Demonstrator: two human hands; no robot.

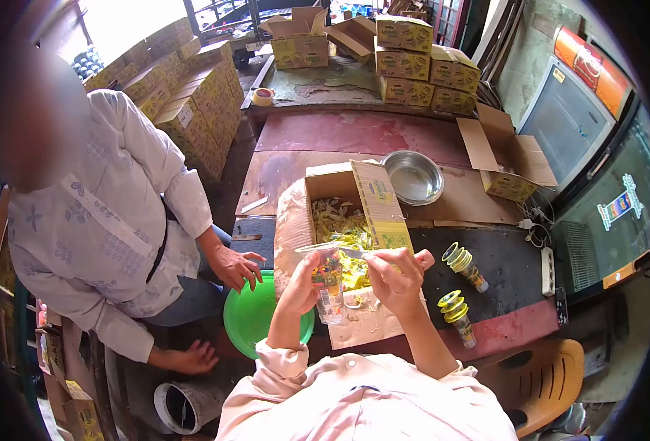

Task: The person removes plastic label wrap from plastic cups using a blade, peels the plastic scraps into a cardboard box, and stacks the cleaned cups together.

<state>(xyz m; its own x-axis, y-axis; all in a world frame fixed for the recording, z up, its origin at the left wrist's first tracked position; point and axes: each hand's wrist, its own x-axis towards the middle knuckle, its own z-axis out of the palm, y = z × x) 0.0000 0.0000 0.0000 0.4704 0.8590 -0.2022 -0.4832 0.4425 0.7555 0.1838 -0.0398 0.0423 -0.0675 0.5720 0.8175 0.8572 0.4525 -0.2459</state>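
My left hand (300, 288) is wrapped round a clear plastic cup (331, 294) with a colourful print and a barcode, held upright. My right hand (400, 281) pinches a thin, greyish blade-like tool (352, 253), which reaches across to the cup's rim. Whether the tool touches the rim, I cannot tell. Both hands are above the near side of an open cardboard box (385, 206). Inside the box lie yellow and pale scraps (339, 220). Right of my right hand, two stacks of cups with yellow rims, a far stack (463, 266) and a near stack (457, 317), lie on the table.
A co-worker (119, 213) sits at left, one hand by a green basin (248, 320). A metal bowl (413, 192) and an open carton (512, 184) stand beyond. Cartons (200, 110) are piled far left. An orange chair (552, 375) is near right, a white bucket (192, 408) near left.
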